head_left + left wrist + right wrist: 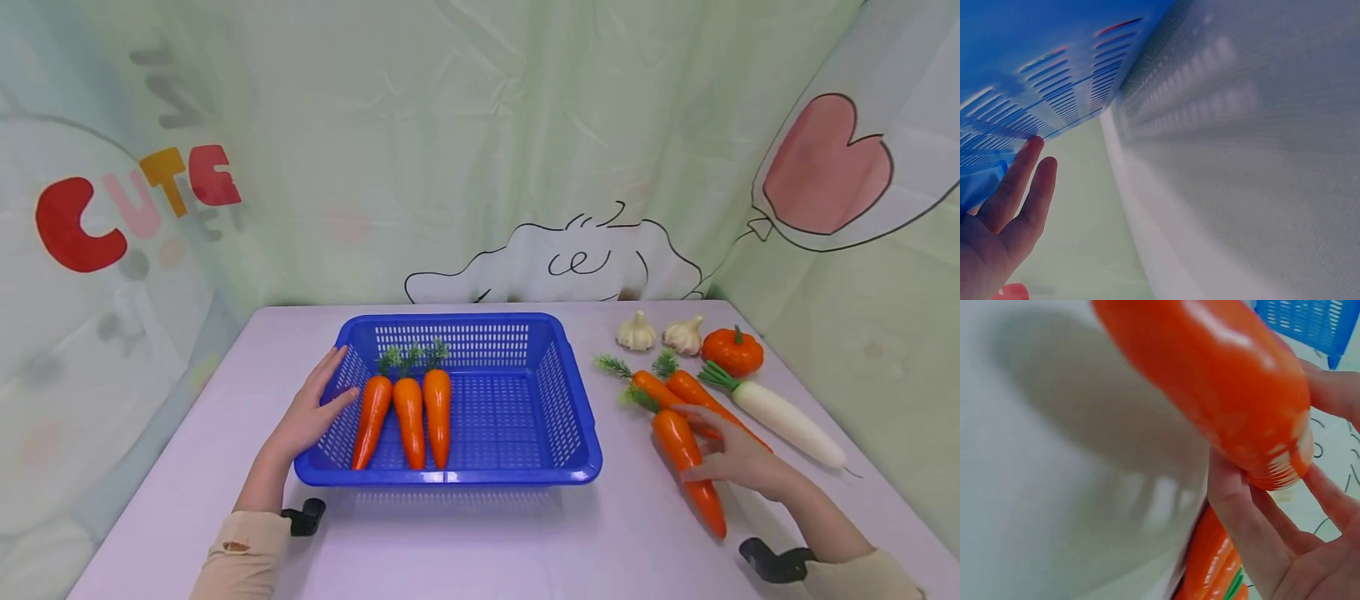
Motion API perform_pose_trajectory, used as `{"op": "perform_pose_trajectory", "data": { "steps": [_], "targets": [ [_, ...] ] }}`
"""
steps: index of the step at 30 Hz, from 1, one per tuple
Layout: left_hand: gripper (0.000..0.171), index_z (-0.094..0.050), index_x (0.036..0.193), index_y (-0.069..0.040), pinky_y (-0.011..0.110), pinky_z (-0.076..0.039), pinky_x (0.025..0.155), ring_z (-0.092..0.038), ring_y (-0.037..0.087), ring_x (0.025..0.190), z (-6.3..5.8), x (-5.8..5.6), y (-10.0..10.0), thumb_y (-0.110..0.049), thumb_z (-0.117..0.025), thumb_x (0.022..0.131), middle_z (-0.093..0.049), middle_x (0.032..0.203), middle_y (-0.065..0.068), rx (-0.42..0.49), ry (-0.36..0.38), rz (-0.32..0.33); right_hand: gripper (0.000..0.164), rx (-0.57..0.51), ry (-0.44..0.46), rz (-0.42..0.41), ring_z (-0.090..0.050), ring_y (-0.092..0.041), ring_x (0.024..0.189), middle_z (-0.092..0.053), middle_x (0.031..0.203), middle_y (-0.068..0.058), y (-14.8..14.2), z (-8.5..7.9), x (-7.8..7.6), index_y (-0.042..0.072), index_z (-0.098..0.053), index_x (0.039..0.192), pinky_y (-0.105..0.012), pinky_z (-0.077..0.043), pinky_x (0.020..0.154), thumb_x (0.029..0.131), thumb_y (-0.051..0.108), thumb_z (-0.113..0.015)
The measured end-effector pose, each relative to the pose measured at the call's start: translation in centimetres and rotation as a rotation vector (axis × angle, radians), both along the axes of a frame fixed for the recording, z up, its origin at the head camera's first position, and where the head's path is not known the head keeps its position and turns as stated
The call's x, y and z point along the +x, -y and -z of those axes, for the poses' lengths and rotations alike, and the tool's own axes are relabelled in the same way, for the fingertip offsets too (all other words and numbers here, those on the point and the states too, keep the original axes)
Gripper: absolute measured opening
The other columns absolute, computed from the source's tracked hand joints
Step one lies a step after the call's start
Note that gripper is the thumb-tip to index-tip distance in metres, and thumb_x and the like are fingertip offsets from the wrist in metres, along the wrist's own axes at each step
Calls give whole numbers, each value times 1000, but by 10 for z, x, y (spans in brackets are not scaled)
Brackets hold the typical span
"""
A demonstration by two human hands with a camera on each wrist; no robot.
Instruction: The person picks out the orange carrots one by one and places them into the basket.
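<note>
My right hand (731,454) grips an orange carrot (678,442) between thumb and fingers at the right of the table. In the right wrist view, the carrot (1222,381) is held off the surface, its shadow falling below. Two more carrots (701,387) with green tops lie just behind it. My left hand (311,412) rests at the left side of a blue plastic basket (446,477). Seen from the left wrist, straight fingers (1032,194) lie along the basket's slotted outer wall. Inside the basket, three carrots (408,417) lie side by side at the left.
Two garlic bulbs (636,332) and a small orange pumpkin (732,352) sit at the back right. A white radish (787,423) with green leaves lies along the right edge of the pale table (480,550). A printed curtain (480,150) hangs behind and at both sides.
</note>
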State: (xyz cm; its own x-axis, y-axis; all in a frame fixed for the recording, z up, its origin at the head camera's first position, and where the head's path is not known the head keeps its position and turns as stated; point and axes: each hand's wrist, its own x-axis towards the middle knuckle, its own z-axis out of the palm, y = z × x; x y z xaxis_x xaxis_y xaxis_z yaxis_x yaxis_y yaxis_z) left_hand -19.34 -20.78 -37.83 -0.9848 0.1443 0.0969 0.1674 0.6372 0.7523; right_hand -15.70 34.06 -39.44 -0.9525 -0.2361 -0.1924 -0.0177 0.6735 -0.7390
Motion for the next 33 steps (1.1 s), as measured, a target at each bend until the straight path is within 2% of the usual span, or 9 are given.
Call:
{"op": "perform_pose_trajectory", "data": {
  "steps": [3,10,15,19,25,29,33],
  "targets": [
    [68,-15,148,-17,68,-16,98,-10,40,136,1,0,0,-32,-51,92,-8,152,15,0,1,0,82,-34,-25,-10,-35,-53,112,-32,130,-35,1,-3,0,0,-28,138,-52,-50,77,73,14,-74],
    [68,-16,148,-17,69,-16,97,-10,41,136,2,-1,1,-32,-51,92,-8,152,15,2,-2,-1,83,-112,-37,19,-43,-50,108,-29,132,-35,14,-15,1,2,-23,141,-43,-54,69,76,16,-73],
    [68,-16,148,-18,68,-16,97,-10,41,136,2,-2,2,-34,-51,91,-8,152,14,1,-3,-3,82,-121,-104,9,-46,-48,106,-33,130,-34,22,-26,2,2,-23,141,-39,-55,68,77,15,-72],
    [68,-16,148,-18,68,-16,98,-10,40,136,2,-2,2,-34,-51,92,-8,152,14,2,-6,-2,83,-118,-127,19,-45,-51,107,-33,130,-34,28,-33,2,2,-24,141,-42,-55,69,76,16,-73],
    [68,-16,148,-18,68,-15,98,-9,39,136,1,-2,1,-34,-51,92,-8,152,14,1,-1,0,84,-166,-95,47,-40,-56,110,-28,132,-35,37,-44,2,4,-19,142,-46,-54,70,77,16,-72],
    [68,-16,148,-19,68,-15,98,-10,39,136,2,-2,1,-34,-51,92,-9,152,13,0,-3,1,82,-209,-120,44,-36,-57,113,-26,133,-34,46,-54,-1,5,-19,142,-48,-53,72,79,15,-71],
    [68,-16,148,-19,67,-16,99,-10,39,136,3,-1,2,-35,-51,92,-8,152,13,-1,-2,-4,85,-204,-140,38,-35,-57,114,-23,135,-33,59,-66,-7,9,-18,143,-49,-53,72,78,17,-73]
  ]
}}
